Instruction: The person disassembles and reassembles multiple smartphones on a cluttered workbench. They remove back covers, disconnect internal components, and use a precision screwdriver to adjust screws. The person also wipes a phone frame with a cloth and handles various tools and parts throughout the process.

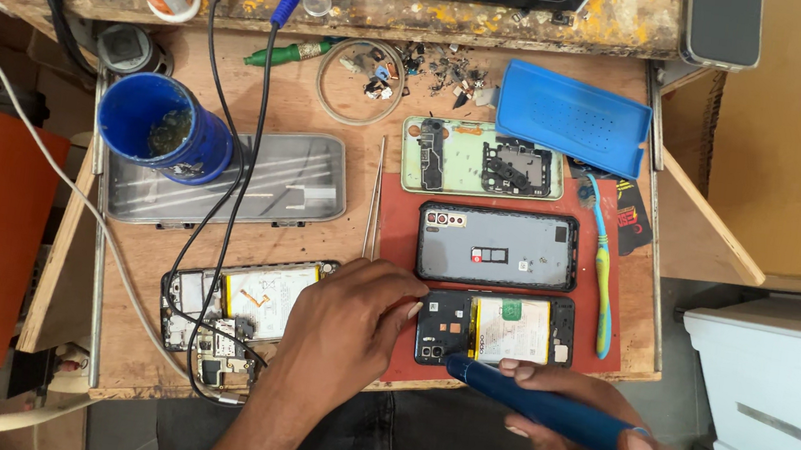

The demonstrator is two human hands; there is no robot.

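Note:
My left hand (349, 325) rests on the wooden bench, fingertips touching the left edge of an opened phone (499, 329) that lies on a red mat (400, 225). My right hand (596, 448) grips a blue electric screwdriver (541, 407), its tip at the phone's lower left corner by the camera. A grey phone back cover (496, 248) lies just above the opened phone. Another opened phone (240, 312) sits to the left of my left hand, partly under black cables.
A pale green phone frame (449, 155) and a blue tray (574, 117) lie at the back. A metal tray (225, 180) with a blue cup (162, 128) is at left. A toothbrush (602, 268), tweezers (374, 197), loose screws and black cables (224, 185) crowd the bench.

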